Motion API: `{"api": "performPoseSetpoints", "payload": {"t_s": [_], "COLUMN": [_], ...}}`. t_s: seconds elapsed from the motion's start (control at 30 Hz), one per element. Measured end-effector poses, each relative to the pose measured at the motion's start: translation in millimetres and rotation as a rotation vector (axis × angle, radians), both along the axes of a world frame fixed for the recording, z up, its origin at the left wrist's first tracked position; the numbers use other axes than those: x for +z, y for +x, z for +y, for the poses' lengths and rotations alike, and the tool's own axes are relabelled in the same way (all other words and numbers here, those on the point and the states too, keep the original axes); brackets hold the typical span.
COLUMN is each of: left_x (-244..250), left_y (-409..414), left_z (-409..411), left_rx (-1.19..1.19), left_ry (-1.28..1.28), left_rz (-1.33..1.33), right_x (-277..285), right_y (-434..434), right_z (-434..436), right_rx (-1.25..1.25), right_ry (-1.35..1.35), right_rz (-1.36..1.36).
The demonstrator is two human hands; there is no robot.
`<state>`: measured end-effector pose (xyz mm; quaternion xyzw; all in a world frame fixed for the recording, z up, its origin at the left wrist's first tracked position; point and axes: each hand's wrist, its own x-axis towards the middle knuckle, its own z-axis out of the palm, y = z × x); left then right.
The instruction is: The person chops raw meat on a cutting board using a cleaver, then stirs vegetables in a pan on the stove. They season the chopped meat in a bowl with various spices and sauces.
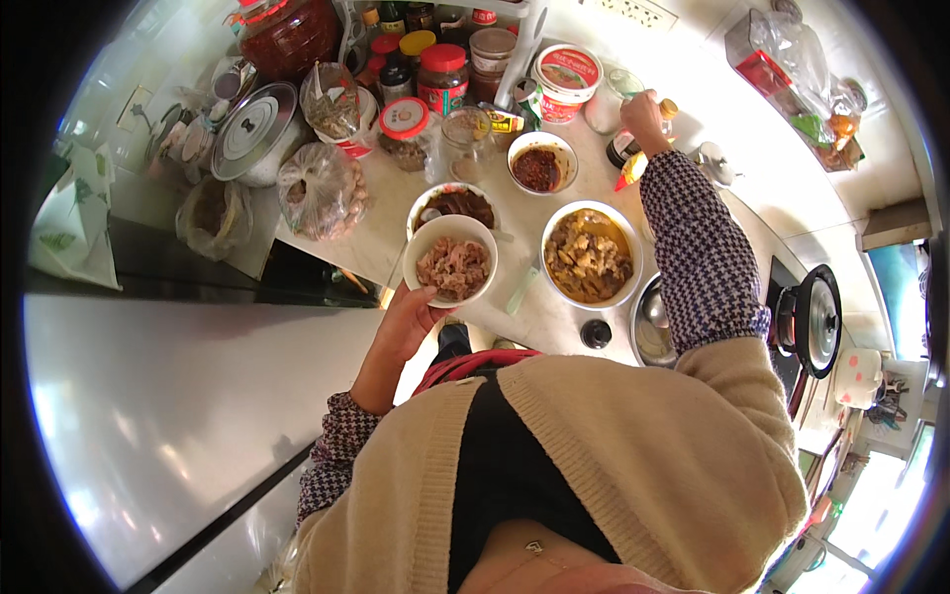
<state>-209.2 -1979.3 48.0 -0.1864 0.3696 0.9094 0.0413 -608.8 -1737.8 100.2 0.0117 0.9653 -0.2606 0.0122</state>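
Observation:
My left hand (pixel 408 315) holds a white bowl (pixel 412 249) of raw minced meat (pixel 454 269) just past the counter's near edge, thumb at its rim. Beyond it, partly covered, sits a bowl of dark sauce (pixel 464 204) with a spoon in it. My right hand (pixel 643 117) is stretched to the back of the counter, fingers curled at the mouth of a glass jar (pixel 603 115) with white contents. What those fingers grip is hidden. Close beside that hand stand a dark sauce bottle (pixel 617 148) and a yellow squeeze pack (pixel 631 169) with a red cap.
A bowl of chunky food in yellowish liquid (pixel 590 256) and a bowl of chili paste (pixel 538 169) stand mid-counter. Near the front edge are a metal basin (pixel 653 327), a black cap (pixel 596 334) and a green-handled utensil (pixel 525 288). Jars (pixel 443 78) crowd the back; a lidded pan (pixel 820 323) is at right.

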Motion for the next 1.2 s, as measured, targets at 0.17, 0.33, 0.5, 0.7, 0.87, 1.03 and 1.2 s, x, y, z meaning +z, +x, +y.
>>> {"api": "performPoseSetpoints", "payload": {"t_s": [0.17, 0.33, 0.5, 0.7, 0.87, 1.03, 1.2], "left_x": [14.9, 19.9, 13.5, -4.3, 6.7, 15.8, 18.3], "left_y": [-27.0, -42.9, -57.9, -67.7, -96.6, -88.4, -93.2], "left_z": [-36.6, -62.5, -75.7, -105.3, -130.9, -145.7, -132.4], "left_rx": [-0.101, -0.159, -0.19, -0.139, -0.007, 0.069, 0.031], "left_ry": [-0.022, -0.027, -0.042, -0.111, -0.078, -0.098, -0.107], "left_rz": [0.005, 0.003, -0.039, -0.054, 0.026, 0.036, -0.055], "right_x": [-28.7, -54.4, -20.0, -26.8, -71.8, -62.1, -40.8], "right_y": [-75.5, -79.9, -71.8, -82.6, -145.1, -118.6, -98.3], "right_z": [19.5, 13.2, 4.2, -7.5, 71.5, 18.5, 11.0], "right_rx": [-0.158, -0.314, -0.252, -0.253, -0.123, -0.155, -0.099], "right_ry": [0.067, 0.12, 0.179, 0.221, -0.385, -0.078, 0.173], "right_rz": [0.083, 0.408, 0.005, 0.121, 0.17, 0.3, 0.268]}}
